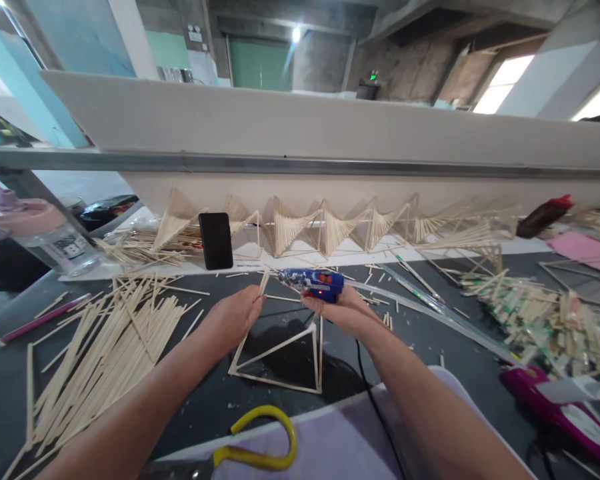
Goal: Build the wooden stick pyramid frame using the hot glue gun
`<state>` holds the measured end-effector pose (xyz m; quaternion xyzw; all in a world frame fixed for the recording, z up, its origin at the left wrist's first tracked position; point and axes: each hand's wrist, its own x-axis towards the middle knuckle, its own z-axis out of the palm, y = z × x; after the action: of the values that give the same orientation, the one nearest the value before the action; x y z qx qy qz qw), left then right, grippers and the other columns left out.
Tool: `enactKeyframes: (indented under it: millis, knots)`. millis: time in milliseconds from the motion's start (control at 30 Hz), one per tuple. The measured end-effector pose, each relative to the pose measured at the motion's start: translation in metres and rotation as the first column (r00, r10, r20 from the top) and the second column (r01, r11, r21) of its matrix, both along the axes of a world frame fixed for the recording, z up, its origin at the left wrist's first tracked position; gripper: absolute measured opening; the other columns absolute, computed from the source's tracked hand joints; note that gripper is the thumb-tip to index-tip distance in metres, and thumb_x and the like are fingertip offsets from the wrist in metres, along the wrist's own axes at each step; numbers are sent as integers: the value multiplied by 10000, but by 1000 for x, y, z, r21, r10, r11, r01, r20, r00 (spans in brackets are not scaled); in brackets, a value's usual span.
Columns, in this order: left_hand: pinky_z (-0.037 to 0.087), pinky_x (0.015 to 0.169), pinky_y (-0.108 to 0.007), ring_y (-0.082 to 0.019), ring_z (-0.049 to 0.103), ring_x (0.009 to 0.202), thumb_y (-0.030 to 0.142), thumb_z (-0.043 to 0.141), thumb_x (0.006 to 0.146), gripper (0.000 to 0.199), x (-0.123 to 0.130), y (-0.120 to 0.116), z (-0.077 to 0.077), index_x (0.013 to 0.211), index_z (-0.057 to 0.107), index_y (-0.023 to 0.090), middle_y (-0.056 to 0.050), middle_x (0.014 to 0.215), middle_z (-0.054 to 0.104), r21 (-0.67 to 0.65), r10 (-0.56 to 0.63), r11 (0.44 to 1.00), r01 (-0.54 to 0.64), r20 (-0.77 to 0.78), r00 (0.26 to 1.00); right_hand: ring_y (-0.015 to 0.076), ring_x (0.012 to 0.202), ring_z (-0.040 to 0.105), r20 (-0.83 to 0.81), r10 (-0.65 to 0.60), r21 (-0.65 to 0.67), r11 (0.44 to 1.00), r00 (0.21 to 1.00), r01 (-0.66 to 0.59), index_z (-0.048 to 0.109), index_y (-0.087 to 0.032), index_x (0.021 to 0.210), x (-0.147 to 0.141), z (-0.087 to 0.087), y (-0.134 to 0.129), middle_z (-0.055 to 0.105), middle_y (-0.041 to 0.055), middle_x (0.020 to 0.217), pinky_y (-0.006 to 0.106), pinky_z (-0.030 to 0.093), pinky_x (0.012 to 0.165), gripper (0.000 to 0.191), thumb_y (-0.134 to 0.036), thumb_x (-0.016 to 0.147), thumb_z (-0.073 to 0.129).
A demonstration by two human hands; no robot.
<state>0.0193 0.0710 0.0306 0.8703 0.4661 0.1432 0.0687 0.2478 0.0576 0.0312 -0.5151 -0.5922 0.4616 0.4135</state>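
Observation:
My right hand [343,308] is wrapped round a blue hot glue gun [320,283], its whitish, smeared nozzle pointing left. Close to that nozzle, my left hand [240,313] pinches a thin wooden stick [264,283] standing at a slant. Below both hands, a frame of wooden sticks [280,381] rests on the dark tabletop, with a diagonal stick and a blob of glue at one corner. Whether the pinched stick is joined to this frame is hard to see. A dark cord runs down from the gun past my right forearm.
Loose sticks [110,347] lie in a heap at left. Along the back stand several twisted stick structures [295,227] and a phone [216,241]. Yellow-handled scissors [265,460] lie in front. On the right are stick bundles [530,327] and a magenta tool [560,407]; a bottle [40,233] stands far left.

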Motion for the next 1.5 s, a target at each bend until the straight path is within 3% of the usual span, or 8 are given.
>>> enactKeyframes:
  millis: [400,667,867,1067,1167,1300,1500]
  knots:
    - [472,708,-301,-176,585,771,177,305,902,221,1,-2,2,840,516,152,-92,824,593,109,-66,992,70,-37,997,188,723,609,99,-71,46,997,992,67,659,-171,807,-3,0,0,681,40,775,335,466,711,261,-399,679,668]
    - [465,752,-322,-187,590,829,229,284,918,242,0,1,-1,871,509,154,-97,836,600,74,-42,996,42,0,999,158,661,567,140,-34,38,999,990,29,659,-166,803,0,10,-2,645,13,711,292,444,654,254,-390,683,662]
    - [443,741,-298,-174,581,813,293,242,930,281,0,2,-3,856,484,169,-63,823,579,55,-27,998,28,-12,1000,126,639,541,46,62,35,997,997,-64,639,-165,817,3,9,-3,637,4,731,263,432,627,237,-348,673,680]
    - [408,639,-285,-171,562,698,278,285,911,239,1,2,-2,819,481,177,-55,769,575,80,-36,996,35,13,999,87,481,452,-53,19,23,1000,998,-18,633,-177,779,15,13,0,625,14,673,228,370,459,236,-388,681,675]
    - [383,623,-280,-167,552,686,314,270,911,256,0,3,-2,799,465,191,-36,751,559,60,-15,998,14,13,1000,70,468,431,-237,41,34,999,971,-34,621,-175,778,21,6,8,633,18,725,222,359,458,224,-385,707,653]
    - [339,584,-266,-159,536,657,376,267,906,273,-4,7,-3,767,429,205,-5,699,525,19,61,998,-61,4,998,50,430,415,-423,-31,-51,999,906,10,600,-169,753,31,-11,26,639,9,733,209,343,433,202,-364,718,637]
    - [276,552,-263,-154,491,591,372,308,887,257,-5,10,-2,695,365,212,9,620,456,64,161,985,-160,0,987,74,433,485,-453,-143,-286,958,880,8,581,-154,712,55,-38,46,650,25,685,212,410,424,206,-353,757,599]
